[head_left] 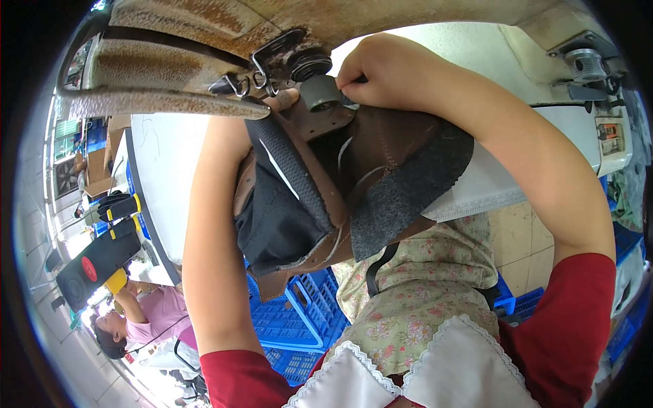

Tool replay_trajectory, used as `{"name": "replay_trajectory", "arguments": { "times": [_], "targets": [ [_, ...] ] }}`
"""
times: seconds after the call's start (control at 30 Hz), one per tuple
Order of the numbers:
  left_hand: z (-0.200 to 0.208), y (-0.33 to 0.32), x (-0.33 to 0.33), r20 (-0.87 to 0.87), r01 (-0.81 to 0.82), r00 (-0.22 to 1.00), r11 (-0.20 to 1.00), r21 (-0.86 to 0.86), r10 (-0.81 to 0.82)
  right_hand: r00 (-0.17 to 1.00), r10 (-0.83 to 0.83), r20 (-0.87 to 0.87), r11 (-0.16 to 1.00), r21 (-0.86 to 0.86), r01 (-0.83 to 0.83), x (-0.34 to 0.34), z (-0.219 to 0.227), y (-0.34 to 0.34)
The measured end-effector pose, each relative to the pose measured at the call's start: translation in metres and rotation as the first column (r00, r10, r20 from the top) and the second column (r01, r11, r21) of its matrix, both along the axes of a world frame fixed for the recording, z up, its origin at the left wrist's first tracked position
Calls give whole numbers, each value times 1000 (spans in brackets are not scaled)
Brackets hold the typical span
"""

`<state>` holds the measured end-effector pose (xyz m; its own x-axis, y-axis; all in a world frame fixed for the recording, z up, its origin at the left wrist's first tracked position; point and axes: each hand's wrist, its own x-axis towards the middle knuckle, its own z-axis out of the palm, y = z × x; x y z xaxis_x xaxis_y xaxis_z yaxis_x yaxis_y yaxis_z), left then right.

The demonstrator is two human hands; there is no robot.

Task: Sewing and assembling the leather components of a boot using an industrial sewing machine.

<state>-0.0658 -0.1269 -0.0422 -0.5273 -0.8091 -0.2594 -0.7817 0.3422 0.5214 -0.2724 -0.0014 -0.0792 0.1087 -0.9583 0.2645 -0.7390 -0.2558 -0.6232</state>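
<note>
A brown leather shoe upper point(401, 139) with black lining and dark grey felt-like pieces hangs over the edge of a white sewing machine bed, under the machine head. At its far left side is my left hand point(282, 100), mostly hidden behind the upper and the machine; a fingertip shows pressed against the work beside the presser area. My right hand point(388, 71) is closed, thumb and fingers pinched at the far edge of the upper, just right of the grey round machine part point(320, 92). The stitching point itself is hidden.
The sewing machine's worn arm point(197, 34) spans the top, with a metal lever point(163, 103) at left. Blue plastic crates point(306, 309) stand below the bed. A bobbin winder-like metal part point(585, 64) sits at right. At the left, another person point(153, 313) sits near a black machine point(98, 262).
</note>
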Motion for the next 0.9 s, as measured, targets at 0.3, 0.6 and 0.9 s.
{"name": "replay_trajectory", "arguments": {
  "times": [0.3,0.6,0.9],
  "targets": [
    [18,13,0,-188,76,981,988,137,-49,1000,-2,-11,1000,29,3,-1,5,1],
    [33,2,8,-105,99,991,972,212,-78,1000,-13,-15,999,41,14,2,3,0],
    [-7,-18,12,23,179,984,981,-76,-178,1000,-9,1,1000,-29,9,2,-2,-1]
  ]
}}
